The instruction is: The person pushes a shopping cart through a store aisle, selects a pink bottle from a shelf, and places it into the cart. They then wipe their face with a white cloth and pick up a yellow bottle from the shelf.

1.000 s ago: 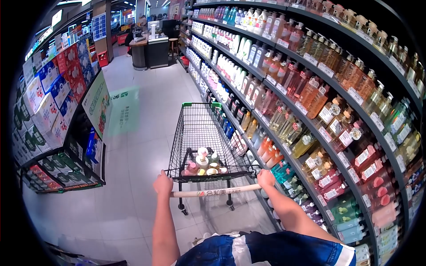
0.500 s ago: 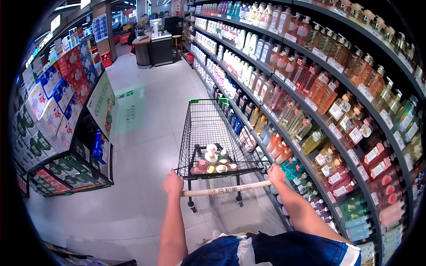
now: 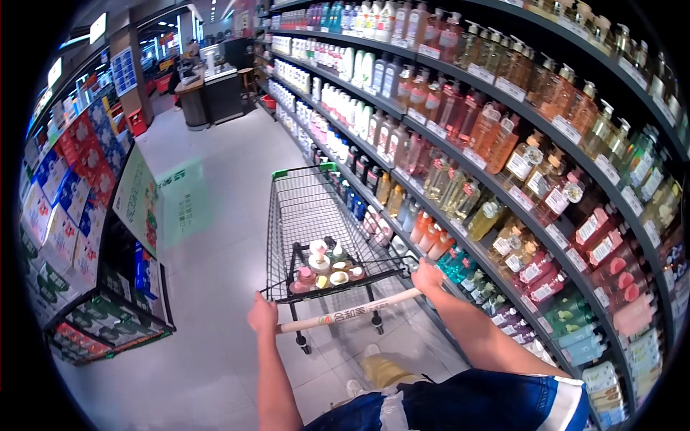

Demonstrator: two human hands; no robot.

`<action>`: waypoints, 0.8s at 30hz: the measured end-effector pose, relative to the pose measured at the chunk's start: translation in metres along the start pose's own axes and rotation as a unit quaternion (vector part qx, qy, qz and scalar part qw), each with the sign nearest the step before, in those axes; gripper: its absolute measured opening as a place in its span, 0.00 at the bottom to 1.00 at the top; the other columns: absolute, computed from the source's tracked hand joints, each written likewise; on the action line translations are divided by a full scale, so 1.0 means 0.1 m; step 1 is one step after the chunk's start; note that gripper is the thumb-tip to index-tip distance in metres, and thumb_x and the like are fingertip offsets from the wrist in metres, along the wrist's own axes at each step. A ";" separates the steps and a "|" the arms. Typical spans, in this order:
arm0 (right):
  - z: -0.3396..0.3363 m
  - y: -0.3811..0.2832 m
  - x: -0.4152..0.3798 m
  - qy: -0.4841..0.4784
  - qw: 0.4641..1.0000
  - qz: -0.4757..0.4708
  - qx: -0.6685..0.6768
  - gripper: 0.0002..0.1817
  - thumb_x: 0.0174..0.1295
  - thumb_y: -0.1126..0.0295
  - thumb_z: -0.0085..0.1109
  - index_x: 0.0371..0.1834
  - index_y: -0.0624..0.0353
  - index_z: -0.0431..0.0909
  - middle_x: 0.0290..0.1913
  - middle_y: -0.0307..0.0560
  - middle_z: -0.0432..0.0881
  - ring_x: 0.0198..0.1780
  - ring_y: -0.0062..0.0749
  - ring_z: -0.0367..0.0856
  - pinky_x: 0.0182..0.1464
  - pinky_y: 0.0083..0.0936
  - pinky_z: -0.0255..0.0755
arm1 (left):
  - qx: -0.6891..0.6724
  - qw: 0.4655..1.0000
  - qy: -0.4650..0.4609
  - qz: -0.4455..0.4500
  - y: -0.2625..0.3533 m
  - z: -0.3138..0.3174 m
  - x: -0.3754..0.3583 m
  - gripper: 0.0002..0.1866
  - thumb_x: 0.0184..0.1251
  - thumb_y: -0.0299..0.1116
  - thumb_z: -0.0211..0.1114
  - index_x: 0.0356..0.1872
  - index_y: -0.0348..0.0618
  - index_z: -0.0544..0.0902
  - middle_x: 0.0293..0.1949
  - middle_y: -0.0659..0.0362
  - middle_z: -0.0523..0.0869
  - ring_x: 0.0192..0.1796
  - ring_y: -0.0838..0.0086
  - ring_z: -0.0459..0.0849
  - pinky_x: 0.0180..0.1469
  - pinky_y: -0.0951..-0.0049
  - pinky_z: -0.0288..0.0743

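Both fists are closed on the pale handle (image 3: 348, 312) of a black wire shopping cart (image 3: 305, 215). My left hand (image 3: 263, 313) grips its left end, and my right hand (image 3: 428, 277) its right end, close beside the shelves. Several bottles and jars (image 3: 328, 267), pink, white and dark green, lie together in the basket's near end. Green corner pieces mark the cart's far rim.
Long shelves (image 3: 402, 111) of pump bottles line the right side. On the left stands a display (image 3: 54, 237) of stacked packages with a green sign (image 3: 136, 197). Farther off are a dark counter (image 3: 221, 95), a stool, a red basket and a person at the back.
The cart, its contents and both hands appear farther left in view, as do the shelves and display. My shoes and yellowish trousers now show below the handle. Both hands keep their grip.
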State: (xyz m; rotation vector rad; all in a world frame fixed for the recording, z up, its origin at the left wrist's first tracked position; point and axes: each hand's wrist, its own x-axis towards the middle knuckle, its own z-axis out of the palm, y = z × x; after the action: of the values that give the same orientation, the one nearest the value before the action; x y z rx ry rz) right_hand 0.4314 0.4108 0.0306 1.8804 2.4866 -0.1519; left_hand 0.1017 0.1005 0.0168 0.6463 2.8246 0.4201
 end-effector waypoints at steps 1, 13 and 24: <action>0.02 0.01 0.07 -0.006 1.000 0.007 0.007 0.20 0.53 0.60 0.55 0.48 0.55 0.70 0.38 0.54 0.83 0.43 0.48 0.82 0.44 0.43 0.75 | 0.011 1.000 0.003 -0.001 0.03 0.01 0.02 0.28 0.59 0.41 0.59 0.60 0.43 0.66 0.44 0.48 0.81 0.43 0.53 0.83 0.44 0.56 0.77; 0.01 -0.07 0.89 0.008 0.999 -0.012 0.037 0.17 0.54 0.60 0.54 0.45 0.55 0.72 0.37 0.52 0.84 0.41 0.45 0.83 0.42 0.41 0.76 | 0.013 0.999 0.024 -0.020 0.53 0.05 0.32 0.30 0.58 0.38 0.60 0.62 0.42 0.65 0.48 0.50 0.80 0.43 0.54 0.83 0.45 0.58 0.76; 0.01 -0.24 1.55 0.016 0.995 -0.036 0.093 0.17 0.52 0.62 0.56 0.43 0.59 0.73 0.36 0.51 0.82 0.37 0.45 0.83 0.39 0.39 0.77 | 0.026 0.999 0.032 -0.031 0.85 0.12 0.85 0.30 0.56 0.39 0.62 0.61 0.46 0.67 0.46 0.51 0.81 0.46 0.54 0.81 0.47 0.56 0.75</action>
State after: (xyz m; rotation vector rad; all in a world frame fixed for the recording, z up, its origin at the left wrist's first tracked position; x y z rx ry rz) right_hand 0.3657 0.5527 0.0198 1.8726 2.6471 -0.3702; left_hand 0.0632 0.2155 0.0209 0.5623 2.9160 0.3638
